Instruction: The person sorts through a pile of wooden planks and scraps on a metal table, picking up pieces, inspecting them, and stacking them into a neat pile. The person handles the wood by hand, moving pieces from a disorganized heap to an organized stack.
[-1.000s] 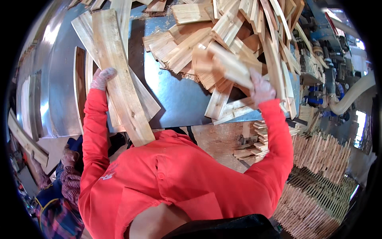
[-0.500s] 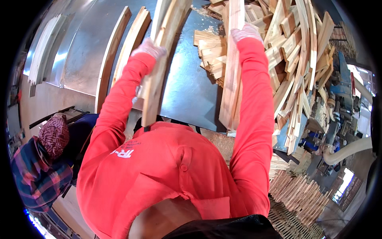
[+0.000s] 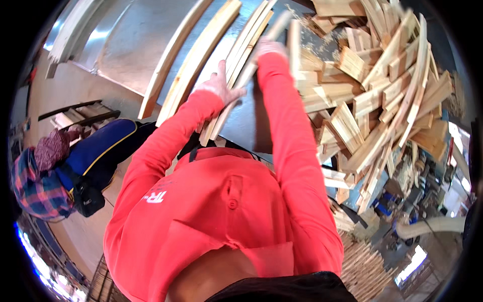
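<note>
My left hand point(image 3: 220, 86), in a pale glove, rests with thumb and fingers spread against a group of curved wooden strips point(image 3: 246, 43) on the metal table point(image 3: 236, 123). My right hand point(image 3: 270, 46) is smeared by motion. It appears closed round a slim wooden strip point(image 3: 245, 75) slanting from beyond the hand down to the table's near edge. Another blurred wooden piece point(image 3: 294, 43) stands just right of this hand. Left of my left hand, a pale curved board point(image 3: 201, 58) and a darker-edged one point(image 3: 171, 58) lie side by side, spaced apart.
A large jumbled heap of wooden offcuts and strips point(image 3: 372, 95) covers the table's right side, with shavings among it. More pale strips point(image 3: 75, 32) lie at far left. A person in a plaid shirt point(image 3: 35, 186) is at the left. Machinery with a hose point(image 3: 432, 226) stands at right.
My right hand has moved left, closer to my left hand. The board in my left hand now lies on the table, and that hand's fingers have spread. The view has shifted right.
</note>
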A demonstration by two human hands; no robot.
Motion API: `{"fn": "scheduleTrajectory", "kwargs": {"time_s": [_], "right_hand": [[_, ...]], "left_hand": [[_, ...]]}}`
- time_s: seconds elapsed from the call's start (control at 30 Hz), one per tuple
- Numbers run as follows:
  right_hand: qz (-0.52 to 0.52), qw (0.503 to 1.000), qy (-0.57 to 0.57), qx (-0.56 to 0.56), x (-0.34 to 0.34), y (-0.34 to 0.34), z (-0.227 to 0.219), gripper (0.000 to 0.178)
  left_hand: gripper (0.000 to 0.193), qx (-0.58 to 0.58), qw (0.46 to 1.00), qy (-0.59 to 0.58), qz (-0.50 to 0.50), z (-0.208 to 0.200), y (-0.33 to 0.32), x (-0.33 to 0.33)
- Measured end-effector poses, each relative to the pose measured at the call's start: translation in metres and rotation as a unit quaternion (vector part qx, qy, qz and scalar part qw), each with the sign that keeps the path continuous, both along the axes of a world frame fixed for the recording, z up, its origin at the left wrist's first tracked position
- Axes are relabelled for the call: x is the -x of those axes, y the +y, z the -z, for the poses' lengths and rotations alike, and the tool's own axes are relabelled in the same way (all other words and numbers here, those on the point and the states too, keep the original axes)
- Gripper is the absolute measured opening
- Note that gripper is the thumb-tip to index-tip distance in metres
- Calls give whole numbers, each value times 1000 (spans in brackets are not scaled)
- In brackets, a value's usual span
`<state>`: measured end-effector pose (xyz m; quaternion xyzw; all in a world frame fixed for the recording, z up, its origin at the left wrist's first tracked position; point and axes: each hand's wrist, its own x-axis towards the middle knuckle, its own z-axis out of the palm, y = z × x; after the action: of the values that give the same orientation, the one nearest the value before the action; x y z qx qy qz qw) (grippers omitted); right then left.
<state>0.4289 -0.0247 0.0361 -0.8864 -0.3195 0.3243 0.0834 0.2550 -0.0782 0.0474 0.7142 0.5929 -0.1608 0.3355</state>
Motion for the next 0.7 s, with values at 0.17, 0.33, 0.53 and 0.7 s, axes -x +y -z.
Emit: {"fn": "scheduleTrajectory", "kwargs": {"time_s": [0.17, 0.33, 0.53, 0.7], "right_hand": [[-178, 934, -265, -160, 28, -105, -6, 98], [-80, 989, -97, 82, 43, -165, 57, 114], [8, 963, 207, -175, -11, -156, 68, 68], [289, 726, 496, -378, -10, -139, 132, 47]], "left_hand": [[109, 5, 998, 56, -34, 24, -11, -3], [106, 25, 999, 27, -29, 17, -1, 6], [102, -22, 999, 18, -28, 33, 7, 19], [107, -35, 999, 19, -20, 43, 2, 16]]}}
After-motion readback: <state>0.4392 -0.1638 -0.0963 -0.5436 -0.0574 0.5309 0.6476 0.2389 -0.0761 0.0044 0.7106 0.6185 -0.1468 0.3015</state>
